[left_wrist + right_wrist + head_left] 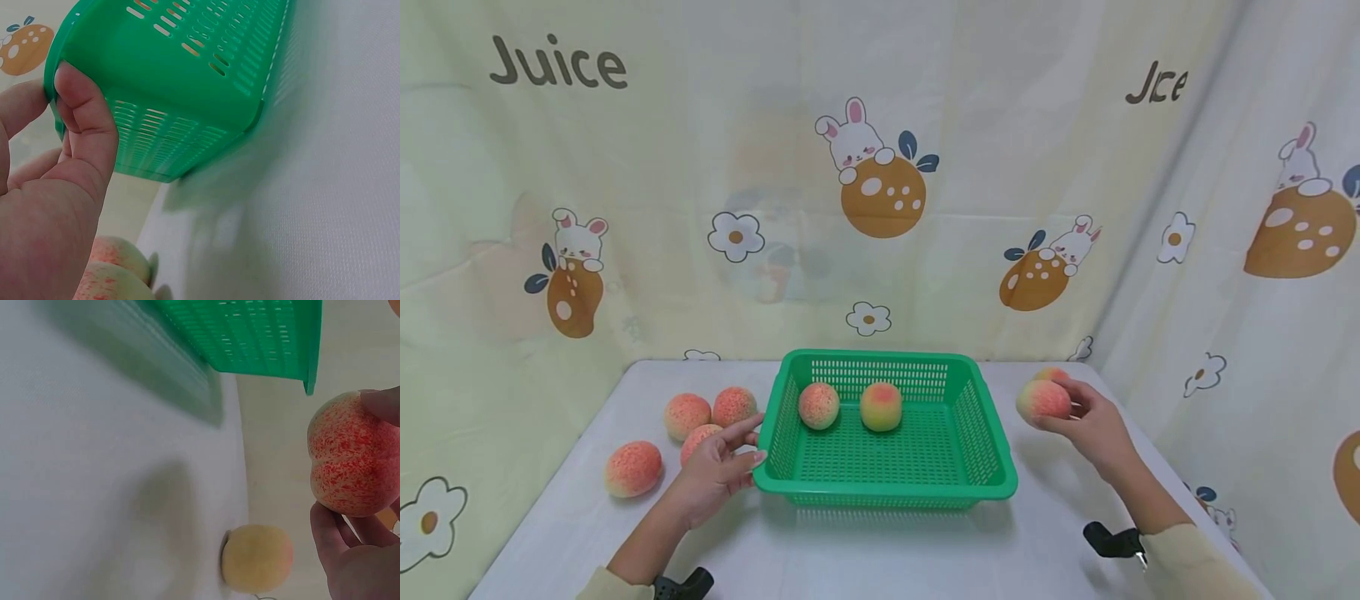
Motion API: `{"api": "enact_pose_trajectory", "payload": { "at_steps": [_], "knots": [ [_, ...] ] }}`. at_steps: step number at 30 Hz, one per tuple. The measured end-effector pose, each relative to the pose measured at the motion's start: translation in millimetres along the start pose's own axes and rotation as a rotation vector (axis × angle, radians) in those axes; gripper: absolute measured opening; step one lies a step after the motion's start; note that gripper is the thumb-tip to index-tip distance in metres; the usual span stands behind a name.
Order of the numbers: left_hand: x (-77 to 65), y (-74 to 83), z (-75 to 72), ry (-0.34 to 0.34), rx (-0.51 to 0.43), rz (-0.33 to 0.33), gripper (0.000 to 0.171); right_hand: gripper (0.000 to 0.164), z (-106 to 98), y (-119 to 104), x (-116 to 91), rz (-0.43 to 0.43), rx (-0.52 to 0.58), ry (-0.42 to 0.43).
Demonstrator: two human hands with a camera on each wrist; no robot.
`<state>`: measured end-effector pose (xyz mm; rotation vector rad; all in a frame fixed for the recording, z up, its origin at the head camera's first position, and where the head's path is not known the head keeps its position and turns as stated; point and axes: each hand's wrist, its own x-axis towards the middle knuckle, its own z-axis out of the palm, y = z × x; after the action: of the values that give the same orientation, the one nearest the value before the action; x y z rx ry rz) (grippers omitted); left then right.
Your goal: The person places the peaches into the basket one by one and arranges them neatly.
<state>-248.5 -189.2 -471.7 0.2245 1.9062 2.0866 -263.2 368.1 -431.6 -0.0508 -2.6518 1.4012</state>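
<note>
A green plastic basket with slotted walls stands in the middle of the table. Two peaches lie inside it: a speckled peach at the left and a yellower peach beside it. My left hand pinches the basket's left rim between thumb and fingers, plainly seen in the left wrist view. To the right of the basket, my right hand holds a red-speckled peach above the table. Behind that peach, another peach sits on the table.
Several peaches lie left of the basket, among them one near the front and one farther back. A printed curtain hangs behind the white table and along its right side. Each wrist wears a black strap device.
</note>
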Motion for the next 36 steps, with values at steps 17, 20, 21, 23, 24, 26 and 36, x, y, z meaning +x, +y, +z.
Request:
{"api": "enact_pose_trajectory", "payload": {
  "at_steps": [17,20,21,23,24,26,36],
  "knots": [
    [-0.9,0.6,0.2,-0.007,-0.003,0.005,0.075,0.084,9.6,-45.4,11.2,-0.083,-0.022,-0.089],
    [-0.8,0.5,0.0,-0.007,-0.005,0.003,0.075,0.082,12.8,-54.3,13.6,-0.1,-0.019,-0.113],
    [-0.7,0.5,0.0,-0.006,-0.004,0.002,0.075,0.081,13.9,-57.0,14.6,-0.103,-0.016,-0.124],
    [-0.6,0.4,-0.1,-0.005,-0.003,0.001,0.075,0.081,16.3,-62.3,16.9,-0.106,-0.013,-0.141],
    [-0.6,0.4,-0.1,-0.004,-0.002,0.001,0.075,0.081,17.6,-64.7,18.2,-0.106,-0.012,-0.151],
    [-0.6,0.6,0.1,-0.002,0.0,-0.001,0.075,0.082,20.1,-69.1,20.8,-0.104,-0.011,-0.171],
    [-1.2,1.2,1.0,0.001,0.003,-0.006,0.074,0.082,29.7,-85.1,34.0,-0.078,-0.038,-0.21]
  ]
}}
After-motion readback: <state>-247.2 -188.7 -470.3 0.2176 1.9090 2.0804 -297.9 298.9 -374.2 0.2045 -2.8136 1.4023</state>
